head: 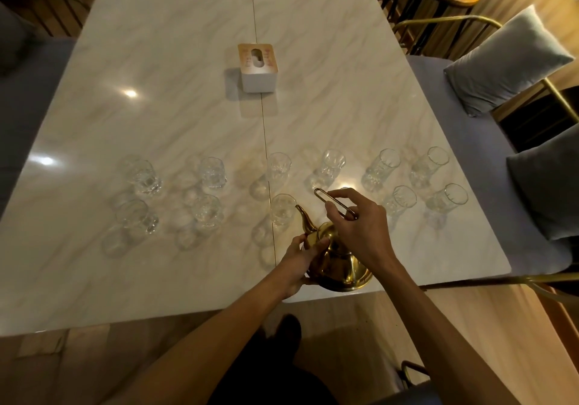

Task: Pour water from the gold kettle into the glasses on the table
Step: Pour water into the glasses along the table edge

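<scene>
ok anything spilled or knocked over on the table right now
Nothing stands out. The glasses all stand upright in two rows on the marble table, with no puddle visible. The gold kettle is tilted, spout at a glass, right hand on its handle, left hand steadying its body.
</scene>
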Tool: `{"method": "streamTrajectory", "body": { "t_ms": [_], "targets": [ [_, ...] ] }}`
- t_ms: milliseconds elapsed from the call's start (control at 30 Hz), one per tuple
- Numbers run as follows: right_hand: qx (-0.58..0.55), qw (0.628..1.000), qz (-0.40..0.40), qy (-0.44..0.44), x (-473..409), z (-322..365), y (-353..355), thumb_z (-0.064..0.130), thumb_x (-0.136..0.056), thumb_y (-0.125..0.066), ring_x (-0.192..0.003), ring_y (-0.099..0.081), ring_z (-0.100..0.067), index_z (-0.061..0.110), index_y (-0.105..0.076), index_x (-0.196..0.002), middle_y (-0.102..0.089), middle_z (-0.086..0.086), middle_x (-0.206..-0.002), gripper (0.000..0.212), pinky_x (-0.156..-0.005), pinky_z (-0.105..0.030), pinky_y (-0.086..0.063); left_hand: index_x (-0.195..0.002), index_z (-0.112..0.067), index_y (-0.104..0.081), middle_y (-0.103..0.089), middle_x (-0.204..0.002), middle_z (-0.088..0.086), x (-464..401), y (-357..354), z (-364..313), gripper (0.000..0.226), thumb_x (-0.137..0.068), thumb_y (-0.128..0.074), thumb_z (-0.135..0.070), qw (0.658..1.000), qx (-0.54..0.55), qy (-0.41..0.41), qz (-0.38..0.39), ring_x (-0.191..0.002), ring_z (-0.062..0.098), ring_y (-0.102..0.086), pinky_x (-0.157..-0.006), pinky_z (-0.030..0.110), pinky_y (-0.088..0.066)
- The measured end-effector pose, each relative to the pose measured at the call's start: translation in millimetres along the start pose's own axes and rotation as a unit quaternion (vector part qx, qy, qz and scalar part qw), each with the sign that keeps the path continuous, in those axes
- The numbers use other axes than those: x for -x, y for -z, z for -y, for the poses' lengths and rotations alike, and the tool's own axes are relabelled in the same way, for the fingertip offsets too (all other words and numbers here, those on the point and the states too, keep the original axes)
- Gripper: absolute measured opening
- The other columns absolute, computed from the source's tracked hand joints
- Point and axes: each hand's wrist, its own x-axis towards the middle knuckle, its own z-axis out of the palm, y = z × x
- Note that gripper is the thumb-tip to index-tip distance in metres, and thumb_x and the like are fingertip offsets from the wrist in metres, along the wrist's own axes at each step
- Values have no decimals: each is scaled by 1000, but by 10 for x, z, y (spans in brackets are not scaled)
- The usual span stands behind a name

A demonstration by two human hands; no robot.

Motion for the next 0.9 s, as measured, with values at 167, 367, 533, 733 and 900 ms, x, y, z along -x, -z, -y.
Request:
{"method": "streamTrajectory", "body": {
  "t_ms": [167,367,533,733,900],
  "targets": [
    [-41,999,-27,11,55,-51,28,34,-94,-69,-59,-66,-12,28,-70,-120,-73,2,-75,27,-55,-16,-52,-150,-30,-28,-46,-149,7,40,-6,-74,80,-85,-70,-48,999,-33,-34,-21,-133,35,-48,-91,46,-51],
    [-81,995,-51,19,50,-57,51,32,-94,-69,-51,-58,-5,27,-70,-121,-69,1,-68,27,-52,-9,-42,-150,-31,-29,-49,-147,4,36,19,-205,83,-82,-74,-46,995,-51,-72,-45,-130,31,-51,-84,40,-52],
    [-91,993,-69,21,-11,0,71,32,-93,-70,-65,-68,-1,27,-70,-122,-75,3,-87,29,-62,-6,-48,-150,-31,-29,-47,-148,4,38,5,-312,82,-83,-74,-44,991,-66,-98,-69,-132,31,-50,-96,46,-50],
    [-116,989,-70,51,-150,132,176,30,-94,-71,-55,-61,-4,27,-71,-119,-70,2,-69,25,-56,-10,-45,-148,-31,-33,-51,-144,2,70,-14,-527,79,-82,-75,-43,988,-59,-124,-64,-128,28,-53,-96,48,-51],
    [-121,986,-78,78,-329,302,262,30,-95,-70,-51,-61,-5,25,-70,-120,-67,2,-62,26,-53,-9,-44,-146,-30,-35,-57,-134,-1,119,-40,-805,74,-84,-75,-39,987,-43,-147,-52,-113,21,-58,-87,42,-52]
  ]
}}
